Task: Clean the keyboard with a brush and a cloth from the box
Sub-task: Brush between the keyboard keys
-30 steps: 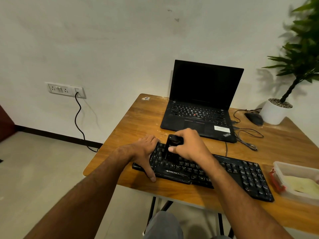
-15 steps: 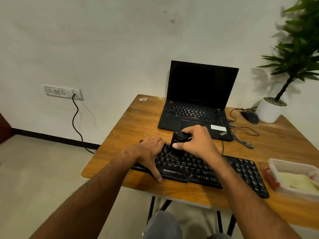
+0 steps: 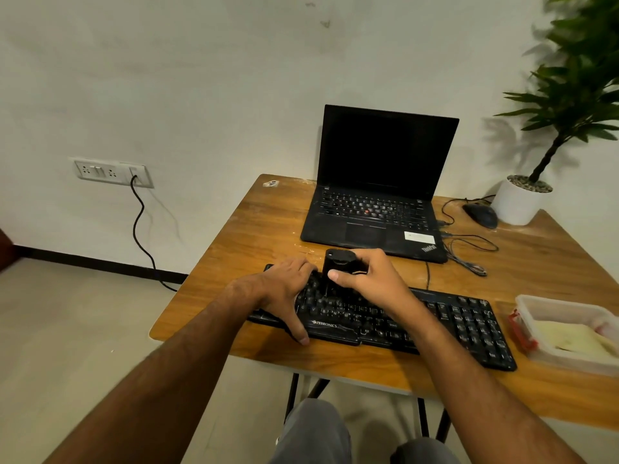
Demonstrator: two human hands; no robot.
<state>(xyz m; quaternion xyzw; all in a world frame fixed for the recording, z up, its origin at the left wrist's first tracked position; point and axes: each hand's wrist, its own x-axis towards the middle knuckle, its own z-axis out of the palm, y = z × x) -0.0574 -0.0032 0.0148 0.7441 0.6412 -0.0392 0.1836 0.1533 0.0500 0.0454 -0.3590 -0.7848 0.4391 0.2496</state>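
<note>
A black keyboard [image 3: 462, 326] lies across the front of the wooden table [image 3: 254, 236]. My right hand [image 3: 371, 283] grips a black brush [image 3: 338, 262] with a round top, held upright on the keys at the keyboard's left half. My left hand [image 3: 284, 296] rests flat on the keyboard's left end, thumb down over its front edge. At the right, a clear plastic box [image 3: 566, 353] with a red clip holds a pale yellow cloth [image 3: 569, 339].
A black laptop [image 3: 378, 182] stands open behind the keyboard. A black mouse [image 3: 480, 214], loose cables [image 3: 469, 252] and a white potted plant [image 3: 519, 202] sit at the back right. A wall socket [image 3: 110, 172] with a hanging cord is at the left.
My right hand has carried the brush a little away from me, toward the keyboard's far rows. The left hand stays on the keyboard's left end.
</note>
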